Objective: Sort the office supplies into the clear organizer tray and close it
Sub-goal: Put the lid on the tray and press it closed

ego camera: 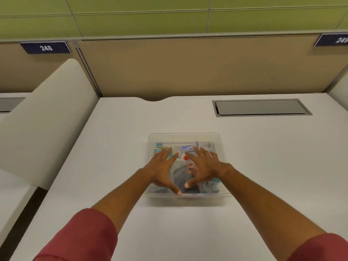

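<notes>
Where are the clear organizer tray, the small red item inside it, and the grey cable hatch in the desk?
clear organizer tray [216, 137]: head view, on its far right rim.
small red item [185, 158]: head view, on its middle, between the two hands.
grey cable hatch [259, 107]: head view, on the middle of its flap.

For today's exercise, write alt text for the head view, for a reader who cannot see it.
Two hands, left and right, press flat with spread fingers on a clear tray full of supplies, on a white desk. A beige partition stands behind.
</notes>
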